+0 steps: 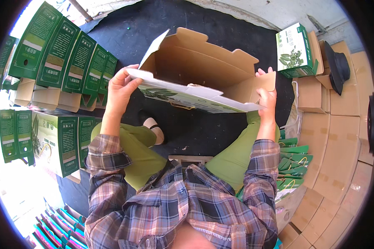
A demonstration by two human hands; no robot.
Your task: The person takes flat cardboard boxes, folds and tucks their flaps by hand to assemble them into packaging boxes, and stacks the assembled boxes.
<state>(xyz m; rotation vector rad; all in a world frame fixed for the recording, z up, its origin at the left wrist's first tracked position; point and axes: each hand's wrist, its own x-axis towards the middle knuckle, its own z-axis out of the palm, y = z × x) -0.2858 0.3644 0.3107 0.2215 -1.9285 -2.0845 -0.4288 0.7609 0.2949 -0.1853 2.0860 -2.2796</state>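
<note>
Both my hands hold up an open carton (183,98), white and green printed outside and plain brown inside. Its open side faces me, with the flaps folded outward, and I see nothing in it. Thumb and fingers of my left hand (119,89) pinch the carton's left corner. At the right end, my right hand (265,95) has its thumb on the inner side of a brown flap and its fingers behind it. A cord handle hangs on the near printed face.
Rows of green cartons (70,54) stand at the left. Flat green printed pieces (293,162) lean by my right leg. Stacked brown boxes (336,145) line the right, with a black hat (336,68) and a printed carton (295,50) above. Black sheeting (187,20) covers the floor.
</note>
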